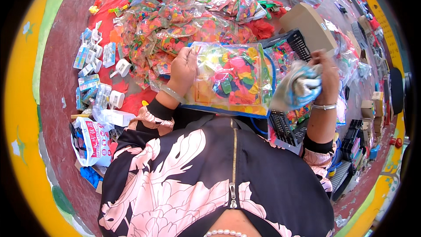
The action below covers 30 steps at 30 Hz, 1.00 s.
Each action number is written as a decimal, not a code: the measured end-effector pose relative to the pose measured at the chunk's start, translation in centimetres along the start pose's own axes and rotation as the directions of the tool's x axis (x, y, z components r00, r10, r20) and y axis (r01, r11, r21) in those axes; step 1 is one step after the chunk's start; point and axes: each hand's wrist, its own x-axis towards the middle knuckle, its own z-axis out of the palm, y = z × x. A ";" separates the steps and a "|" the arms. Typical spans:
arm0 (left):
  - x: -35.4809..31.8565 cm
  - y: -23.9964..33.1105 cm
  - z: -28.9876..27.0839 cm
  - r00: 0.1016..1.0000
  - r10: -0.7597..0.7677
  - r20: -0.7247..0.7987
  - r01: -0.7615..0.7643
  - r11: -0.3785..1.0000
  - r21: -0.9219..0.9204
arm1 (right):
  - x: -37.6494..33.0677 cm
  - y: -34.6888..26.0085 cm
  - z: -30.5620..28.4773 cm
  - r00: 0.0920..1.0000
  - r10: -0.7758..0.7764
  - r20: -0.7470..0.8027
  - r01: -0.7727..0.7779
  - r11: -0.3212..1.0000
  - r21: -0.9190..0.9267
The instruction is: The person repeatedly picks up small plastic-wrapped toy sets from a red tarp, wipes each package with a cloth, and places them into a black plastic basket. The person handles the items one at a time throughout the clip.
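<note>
Both hands are busy at once: the left hand (184, 68) is closed on the top left corner of a clear bag of bright toys (230, 79), holding it flat above the lap, while the right hand (326, 77) is clenched around a crumpled bundle of thin plastic bags (298, 87) at about three o'clock from the toy bag. The toy bag hangs from that one corner grip, with its far side lying over a black plastic crate (291, 44) that is already stuffed with coloured pieces. A slip seems the likeliest trouble: gripped at a single corner, the slick plastic could slide out of the fingers or tilt, and if its mouth is not sealed, which I cannot tell, the small pieces could spill into the lap or the crate. The loose bundle in the right hand could also shed a bag, since it is squeezed rather than folded. Toward twelve o'clock a heap of similar filled bags (175, 22) lies on a red cloth (131, 94); at nine o'clock small white and blue boxes (94, 59) lie scattered on the floor, and a cardboard box (307, 24) sits at one o'clock.
</note>
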 end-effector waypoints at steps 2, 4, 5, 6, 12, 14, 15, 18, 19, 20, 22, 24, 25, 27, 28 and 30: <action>0.1 -0.5 0.0 1.000 -0.015 -0.018 0.014 1.000 -0.025 | -2.9 -5.3 3.6 0.971 -0.169 -0.168 0.210 0.940 0.270; 0.1 -0.8 -0.1 0.999 -0.025 -0.036 0.025 1.000 -0.002 | -5.0 -7.6 7.6 0.917 -0.381 -0.115 0.395 0.909 0.133; 0.0 -0.8 -0.2 0.998 -0.028 -0.051 0.031 0.999 0.040 | -5.6 -7.3 9.1 0.790 -0.610 0.061 0.603 0.755 -0.258; 0.2 -0.8 0.0 0.999 -0.028 -0.046 0.032 0.997 0.076 | -6.5 -5.5 11.7 0.782 -0.613 0.112 0.611 0.790 0.055; 0.8 -2.4 0.3 0.985 0.150 -0.090 -0.134 0.977 0.169 | -9.4 5.1 20.9 0.587 -0.546 0.597 0.807 0.446 -0.386; 0.9 -2.5 0.5 0.967 0.229 -0.108 -0.207 0.961 0.186 | -9.1 5.9 20.9 0.583 -0.535 0.611 0.812 0.371 -0.450; 0.9 -2.5 0.6 0.957 0.268 -0.115 -0.243 0.951 0.193 | -8.7 6.0 20.8 0.605 -0.511 0.611 0.796 0.357 -0.490; 0.2 -1.6 0.4 0.995 0.081 -0.052 -0.072 0.987 0.146 | -6.8 5.7 19.8 0.695 -0.408 0.593 0.718 0.346 -0.604; 0.2 -1.2 0.5 0.993 0.109 -0.053 -0.100 0.984 0.148 | -6.1 5.2 19.1 0.730 -0.372 0.573 0.680 0.315 -0.662; 0.1 -0.7 0.6 0.989 0.137 -0.055 -0.128 0.980 0.151 | -5.6 4.7 18.3 0.763 -0.339 0.550 0.641 0.283 -0.714; -0.1 -0.6 0.6 0.989 0.136 -0.059 -0.127 0.983 0.131 | -4.1 4.5 17.1 0.849 -0.238 0.471 0.527 0.317 -0.789; -0.1 -0.9 0.4 0.994 0.080 -0.071 -0.074 0.994 0.084 | -2.6 4.2 15.5 0.893 -0.138 0.429 0.440 0.470 -0.765; 0.1 -1.4 0.3 0.988 0.128 -0.083 -0.119 0.986 0.114 | -1.9 5.1 14.5 0.898 -0.140 0.418 0.419 0.567 -0.709; 0.5 -2.4 0.1 0.968 0.226 -0.104 -0.206 0.963 0.174 | -1.3 6.8 12.4 0.901 -0.145 0.408 0.390 0.681 -0.620; 0.6 -2.5 -0.1 0.975 0.199 -0.098 -0.181 0.970 0.165 | -1.0 7.6 11.3 0.903 -0.147 0.403 0.373 0.732 -0.570; 0.5 -2.1 -0.2 0.986 0.144 -0.086 -0.131 0.981 0.146 | -0.7 9.7 8.8 0.954 -0.041 0.298 0.250 0.660 -0.709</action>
